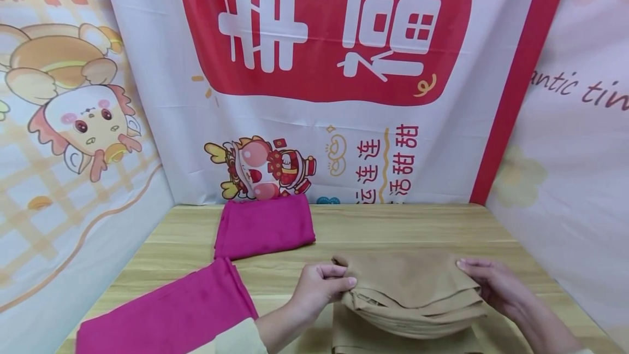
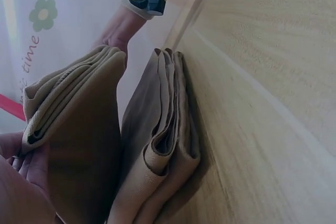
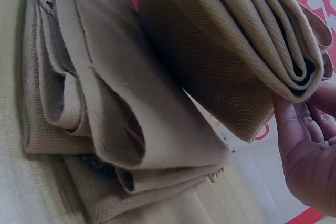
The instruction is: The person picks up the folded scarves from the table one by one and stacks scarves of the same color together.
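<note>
Both hands hold a folded tan cloth [image 1: 413,277] by its two ends, its stacked layers sagging in the middle toward me. My left hand [image 1: 316,288] pinches the left end between thumb and fingers. At the other end, my right hand [image 1: 498,288] grips the edge, thumb on top. A second folded tan cloth [image 1: 354,335] lies on the table beneath. In the left wrist view a gap separates the held cloth [image 2: 84,150] from the lower cloth [image 2: 157,145]. The right wrist view shows the rolled layers of the held cloth [image 3: 220,51] against my right fingers [image 3: 291,124].
Two folded magenta cloths lie on the wooden table [image 1: 403,228]: one magenta cloth [image 1: 265,227] at the back, another magenta cloth [image 1: 172,305] at the front left. Printed fabric hangs around the table, with a red and white banner [image 1: 314,86] at the back.
</note>
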Motion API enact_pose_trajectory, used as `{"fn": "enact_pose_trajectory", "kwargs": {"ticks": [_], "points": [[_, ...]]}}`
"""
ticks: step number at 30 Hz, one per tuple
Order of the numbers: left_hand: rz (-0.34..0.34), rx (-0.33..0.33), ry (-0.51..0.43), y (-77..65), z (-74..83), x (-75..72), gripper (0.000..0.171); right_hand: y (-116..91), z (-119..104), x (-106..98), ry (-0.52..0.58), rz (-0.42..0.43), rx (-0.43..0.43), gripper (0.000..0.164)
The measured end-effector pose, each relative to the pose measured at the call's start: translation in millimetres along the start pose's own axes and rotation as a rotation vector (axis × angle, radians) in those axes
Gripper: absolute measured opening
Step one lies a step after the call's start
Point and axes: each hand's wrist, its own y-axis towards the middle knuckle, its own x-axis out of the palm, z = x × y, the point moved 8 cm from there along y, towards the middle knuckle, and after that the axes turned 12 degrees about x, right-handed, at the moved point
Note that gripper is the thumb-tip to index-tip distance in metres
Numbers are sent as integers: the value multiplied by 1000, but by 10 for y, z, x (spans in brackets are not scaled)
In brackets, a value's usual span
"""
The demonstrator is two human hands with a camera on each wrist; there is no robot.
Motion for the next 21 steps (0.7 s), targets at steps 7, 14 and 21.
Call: {"fn": "enact_pose_trajectory", "kwargs": {"ticks": [7,14,21], "points": [[-9,-41,-14,-63,-66,-15,26,-11,97,-22,-8,-7,34,23],[-22,-66,-19,-104,-143,-40,26,-43,200,-64,-5,-1,57,21],[-44,-75,-7,-155,-207,-47,25,-51,253,-49,-4,-40,91,24]]}}
